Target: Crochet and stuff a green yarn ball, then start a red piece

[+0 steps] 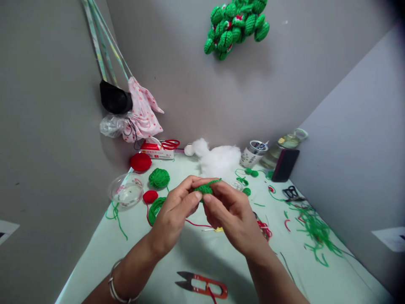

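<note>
Between both hands, above the middle of the table, is a small green crocheted piece (pixel 205 188) with a yarn tail sticking out to the right. My left hand (pixel 177 207) pinches its left side with thumb and fingers. From the right, my right hand (pixel 232 211) grips the same piece, thumb against its lower edge. A crochet hook with a yellow handle (pixel 219 229) lies on the table below, partly hidden by my right hand. Nearer to me are orange thread snips (pixel 202 284) with dark blades, a red strand running through the handle.
Green yarn (pixel 159 178), red yarn (pixel 141 162) and a clear plastic bowl (pixel 126 191) stand at left. White stuffing (pixel 220 160), a pen tin (pixel 253 154) and a leaning phone (pixel 285 165) line the back. Green scraps (pixel 319 228) lie right. Green crocheted pieces (pixel 236 27) hang above.
</note>
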`<action>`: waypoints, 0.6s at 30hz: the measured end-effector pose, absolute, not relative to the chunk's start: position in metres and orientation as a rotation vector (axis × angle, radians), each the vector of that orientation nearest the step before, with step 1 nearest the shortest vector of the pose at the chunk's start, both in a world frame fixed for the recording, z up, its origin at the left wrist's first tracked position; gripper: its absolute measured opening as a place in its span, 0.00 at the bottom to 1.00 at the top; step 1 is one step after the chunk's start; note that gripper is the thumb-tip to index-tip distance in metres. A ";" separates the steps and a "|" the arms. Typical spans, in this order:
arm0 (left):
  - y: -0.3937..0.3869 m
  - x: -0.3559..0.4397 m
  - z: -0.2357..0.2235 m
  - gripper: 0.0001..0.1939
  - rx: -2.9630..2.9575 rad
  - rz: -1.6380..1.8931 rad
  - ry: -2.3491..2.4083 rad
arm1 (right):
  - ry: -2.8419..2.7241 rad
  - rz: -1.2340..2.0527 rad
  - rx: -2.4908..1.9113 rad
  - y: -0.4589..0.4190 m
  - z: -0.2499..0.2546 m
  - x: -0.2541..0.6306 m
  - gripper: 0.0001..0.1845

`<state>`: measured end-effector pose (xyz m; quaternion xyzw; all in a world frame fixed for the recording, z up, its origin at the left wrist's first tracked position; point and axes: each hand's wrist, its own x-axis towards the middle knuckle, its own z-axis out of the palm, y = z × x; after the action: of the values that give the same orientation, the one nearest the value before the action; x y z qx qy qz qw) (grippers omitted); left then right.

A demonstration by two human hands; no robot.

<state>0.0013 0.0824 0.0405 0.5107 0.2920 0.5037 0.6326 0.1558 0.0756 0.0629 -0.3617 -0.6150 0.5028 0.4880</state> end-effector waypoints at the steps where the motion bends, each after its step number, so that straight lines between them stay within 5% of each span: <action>1: 0.084 0.003 0.040 0.16 1.145 1.154 0.675 | -1.481 1.211 -0.889 0.077 0.063 0.155 0.10; 12: 0.089 0.000 0.043 0.18 1.065 1.089 0.557 | -1.499 1.228 -0.867 0.079 0.062 0.160 0.17; 18: 0.087 0.005 0.042 0.18 1.060 1.103 0.576 | -1.398 1.261 -0.849 0.084 0.064 0.158 0.12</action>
<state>0.0054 0.0870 0.0418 0.4730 0.2568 0.4919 0.6843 0.1580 0.0837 0.0637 -0.3532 -0.5812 0.5241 0.5126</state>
